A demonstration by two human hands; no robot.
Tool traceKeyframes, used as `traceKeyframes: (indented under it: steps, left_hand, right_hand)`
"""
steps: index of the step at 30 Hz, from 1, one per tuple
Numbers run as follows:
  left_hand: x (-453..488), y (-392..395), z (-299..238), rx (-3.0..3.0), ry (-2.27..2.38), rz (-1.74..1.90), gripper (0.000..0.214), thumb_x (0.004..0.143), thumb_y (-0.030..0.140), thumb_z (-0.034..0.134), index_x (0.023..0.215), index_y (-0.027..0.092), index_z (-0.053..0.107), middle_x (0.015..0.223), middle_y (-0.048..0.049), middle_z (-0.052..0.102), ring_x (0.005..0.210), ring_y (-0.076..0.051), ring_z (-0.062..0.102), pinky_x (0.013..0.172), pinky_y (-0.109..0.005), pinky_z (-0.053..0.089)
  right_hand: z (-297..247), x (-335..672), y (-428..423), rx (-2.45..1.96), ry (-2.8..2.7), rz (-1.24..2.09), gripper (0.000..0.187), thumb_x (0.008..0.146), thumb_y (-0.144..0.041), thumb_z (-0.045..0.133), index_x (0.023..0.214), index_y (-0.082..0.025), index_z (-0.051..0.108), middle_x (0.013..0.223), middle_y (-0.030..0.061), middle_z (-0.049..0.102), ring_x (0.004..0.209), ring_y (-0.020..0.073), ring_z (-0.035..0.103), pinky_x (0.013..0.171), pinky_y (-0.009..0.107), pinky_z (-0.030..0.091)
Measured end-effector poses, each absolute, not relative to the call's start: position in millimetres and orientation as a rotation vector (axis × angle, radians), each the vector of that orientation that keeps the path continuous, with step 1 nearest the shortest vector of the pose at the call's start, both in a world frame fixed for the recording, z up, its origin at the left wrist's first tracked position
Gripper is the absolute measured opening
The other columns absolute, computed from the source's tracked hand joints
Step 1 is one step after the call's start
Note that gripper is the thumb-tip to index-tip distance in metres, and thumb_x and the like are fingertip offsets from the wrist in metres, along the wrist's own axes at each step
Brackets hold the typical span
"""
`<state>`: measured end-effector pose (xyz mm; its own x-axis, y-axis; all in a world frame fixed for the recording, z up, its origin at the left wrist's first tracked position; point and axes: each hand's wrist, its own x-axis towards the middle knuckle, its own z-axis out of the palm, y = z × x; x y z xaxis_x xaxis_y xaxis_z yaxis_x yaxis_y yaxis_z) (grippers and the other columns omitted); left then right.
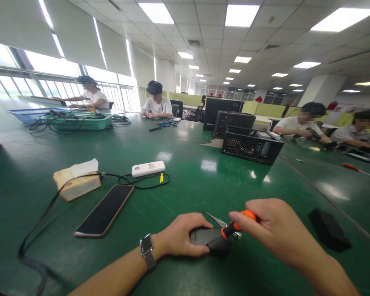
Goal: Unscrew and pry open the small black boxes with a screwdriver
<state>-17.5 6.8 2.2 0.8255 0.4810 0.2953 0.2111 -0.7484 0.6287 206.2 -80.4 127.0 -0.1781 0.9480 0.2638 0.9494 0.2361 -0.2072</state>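
Note:
My left hand (185,235), with a watch (146,245) on its wrist, is closed around a small black plastic case (214,239) on the green table. Fingers and thumb press on its two sides. In my right hand (274,228) is a screwdriver (231,228) with an orange and black handle, gripped near its top end. It slants down to the left, and its shaft reaches the top of the case; whether the tip sits in a screw I cannot tell. Just behind lies a slim tester screwdriver (217,220), partly hidden by the orange one.
A black block (329,229) lies to the right. On the left are a phone (106,211), tissue pack (78,181), white power bank (148,168) and black cable (49,205). Computer cases (249,146) and a green basket (80,122) stand farther back. Several people sit around the table.

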Motion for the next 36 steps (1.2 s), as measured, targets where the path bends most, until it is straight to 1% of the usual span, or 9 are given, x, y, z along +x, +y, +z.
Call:
traceKeyframes:
  steps: [2,4,11,14,19,22,27,34,36]
  left_hand:
    - [-18,7,2,2.402,0.497,0.598,0.047,0.073,0.041,0.071,0.114,0.020,0.060,0.102,-0.0056,0.066,0.091,-0.021,0.061,0.083,-0.029,0.046]
    - [-18,7,3,2.400,0.489,0.596,0.047,0.074,0.041,0.071,0.114,0.021,0.061,0.103,-0.0055,0.066,0.092,-0.021,0.061,0.083,-0.029,0.046]
    - [-17,5,6,2.415,0.511,0.592,0.045,0.073,0.038,0.071,0.113,0.020,0.061,0.101,-0.0048,0.066,0.089,-0.021,0.061,0.080,-0.028,0.046]
    - [-18,4,6,2.426,0.549,0.594,0.045,0.071,0.038,0.072,0.111,0.021,0.061,0.100,-0.0041,0.066,0.088,-0.021,0.061,0.079,-0.027,0.046]
    - [-18,4,7,2.457,0.657,0.585,0.042,0.065,0.032,0.071,0.104,0.020,0.062,0.096,-0.0028,0.066,0.085,-0.021,0.061,0.077,-0.026,0.046]
    - [-20,6,10,2.481,0.786,0.606,0.039,0.065,0.029,0.068,0.102,0.021,0.062,0.095,-0.0029,0.066,0.087,-0.022,0.061,0.078,-0.028,0.047]
    - [-24,10,15,2.465,0.886,0.640,0.035,0.069,0.027,0.065,0.103,0.021,0.061,0.099,-0.0040,0.066,0.089,-0.023,0.060,0.079,-0.031,0.047]
    - [-25,11,10,2.430,0.856,0.660,0.037,0.070,0.031,0.068,0.105,0.021,0.062,0.099,-0.0037,0.067,0.089,-0.022,0.061,0.078,-0.029,0.047]
    - [-24,12,9,2.407,0.863,0.691,0.036,0.069,0.030,0.070,0.103,0.020,0.063,0.098,-0.0036,0.068,0.088,-0.022,0.062,0.077,-0.029,0.046]
  right_hand:
    - [124,199,-75,-1.711,-2.153,-0.066,0.054,0.088,-0.058,0.045,0.051,-0.020,0.038,0.048,-0.0027,0.043,0.047,0.0103,0.037,0.048,0.027,0.021]
    - [126,194,-75,-1.642,-2.177,-0.044,0.046,0.089,-0.051,0.048,0.056,-0.020,0.042,0.054,-0.0023,0.048,0.051,0.0110,0.042,0.050,0.026,0.025]
    - [150,212,-94,-1.388,-2.409,0.345,0.014,0.089,-0.032,0.053,0.089,-0.025,0.064,0.082,0.0005,0.065,0.070,0.0140,0.057,0.063,0.024,0.043]
    - [148,230,-86,-1.452,-2.246,0.244,0.019,0.085,-0.037,0.058,0.097,-0.026,0.067,0.088,0.0016,0.068,0.072,0.0156,0.061,0.063,0.025,0.045]
    - [104,244,-53,-1.794,-2.000,0.121,0.023,0.079,-0.034,0.057,0.097,-0.021,0.065,0.079,0.0007,0.069,0.055,0.0142,0.056,0.054,0.026,0.040]
    - [61,243,-43,-1.971,-1.921,0.061,0.020,0.080,-0.032,0.053,0.091,-0.021,0.064,0.077,0.0020,0.068,0.059,0.0176,0.058,0.054,0.026,0.038]
    - [10,245,-47,-2.040,-1.917,0.187,0.015,0.082,-0.029,0.054,0.091,-0.020,0.062,0.084,0.0043,0.068,0.073,0.0192,0.061,0.062,0.027,0.040]
    - [15,242,-54,-1.856,-2.043,0.156,0.027,0.088,-0.039,0.051,0.103,-0.020,0.064,0.098,0.0086,0.065,0.092,0.0235,0.058,0.077,0.034,0.044]
    - [21,235,-59,-1.797,-2.144,0.116,0.028,0.086,-0.043,0.055,0.099,-0.022,0.067,0.098,0.0086,0.063,0.093,0.0248,0.056,0.080,0.038,0.043]
